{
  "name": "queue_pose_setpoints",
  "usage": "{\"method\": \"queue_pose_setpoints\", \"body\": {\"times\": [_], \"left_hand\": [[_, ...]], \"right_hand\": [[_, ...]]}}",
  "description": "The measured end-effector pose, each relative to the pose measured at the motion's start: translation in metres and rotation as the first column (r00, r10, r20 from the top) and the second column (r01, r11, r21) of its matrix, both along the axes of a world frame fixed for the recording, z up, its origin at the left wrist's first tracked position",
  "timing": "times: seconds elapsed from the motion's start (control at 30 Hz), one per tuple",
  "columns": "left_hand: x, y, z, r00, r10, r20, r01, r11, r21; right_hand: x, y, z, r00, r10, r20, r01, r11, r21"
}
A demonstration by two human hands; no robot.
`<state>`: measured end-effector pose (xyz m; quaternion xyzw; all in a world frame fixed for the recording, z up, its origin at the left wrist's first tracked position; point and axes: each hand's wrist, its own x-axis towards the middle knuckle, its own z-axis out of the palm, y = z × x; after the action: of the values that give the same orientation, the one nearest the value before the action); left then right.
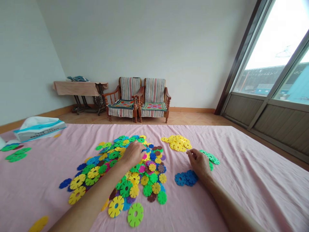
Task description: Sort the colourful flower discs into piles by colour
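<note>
A large mixed pile of flat plastic snowflake discs (145, 174) in yellow, green, blue, purple and pink lies on a pink bedsheet (253, 170). My left hand (134, 154) rests on top of the pile with its fingers curled down among the discs, and whatever lies under them is hidden. My right hand (198, 162) has its fingertips drawn together beside a sorted group of yellow discs (178, 143). Just past those fingers sits a group of green discs (210, 157), and a group of blue discs (185, 178) lies below the hand.
Further green discs (15, 154) and a white-and-blue packet (38, 130) lie at the left of the sheet. Beyond the bed's far edge stand two wooden armchairs (137, 98) and a cloth-covered table (77, 88). A large window (265, 54) fills the right side.
</note>
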<state>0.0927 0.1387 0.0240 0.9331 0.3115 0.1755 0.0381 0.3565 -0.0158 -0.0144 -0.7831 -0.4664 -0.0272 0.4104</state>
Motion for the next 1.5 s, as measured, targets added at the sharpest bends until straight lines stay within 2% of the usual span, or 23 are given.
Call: {"method": "queue_pose_setpoints", "body": {"times": [0.13, 0.37, 0.57, 1.0, 1.27, 1.4, 1.5], "left_hand": [[0.002, -0.001, 0.0, 0.999, 0.028, -0.035, -0.025, 0.995, 0.099], [0.005, 0.002, -0.004, 0.997, 0.081, -0.001, -0.08, 0.994, 0.077], [0.012, 0.001, -0.002, 0.992, 0.117, -0.038, -0.113, 0.989, 0.094], [0.007, 0.008, -0.003, 0.994, 0.096, -0.051, -0.096, 0.995, -0.009], [0.028, -0.002, 0.007, 0.991, 0.075, -0.115, -0.078, 0.997, -0.025], [0.029, -0.001, 0.007, 0.994, 0.072, -0.077, -0.077, 0.995, -0.062], [0.029, -0.004, 0.014, 0.996, 0.091, 0.004, -0.091, 0.991, -0.097]], "right_hand": [[0.002, -0.001, 0.002, 1.0, -0.025, -0.007, 0.025, 0.999, 0.019], [0.004, -0.001, 0.0, 1.0, -0.024, 0.001, 0.024, 0.999, 0.021], [0.005, 0.002, -0.008, 0.998, 0.028, 0.055, -0.023, 0.996, -0.09], [0.002, 0.0, -0.007, 0.997, 0.028, 0.067, -0.018, 0.99, -0.14], [0.002, 0.0, -0.007, 0.996, 0.042, 0.08, -0.03, 0.988, -0.152], [0.002, 0.001, -0.007, 0.997, 0.03, 0.077, -0.018, 0.988, -0.151], [0.002, 0.001, -0.008, 0.997, 0.031, 0.07, -0.021, 0.989, -0.15]]}}
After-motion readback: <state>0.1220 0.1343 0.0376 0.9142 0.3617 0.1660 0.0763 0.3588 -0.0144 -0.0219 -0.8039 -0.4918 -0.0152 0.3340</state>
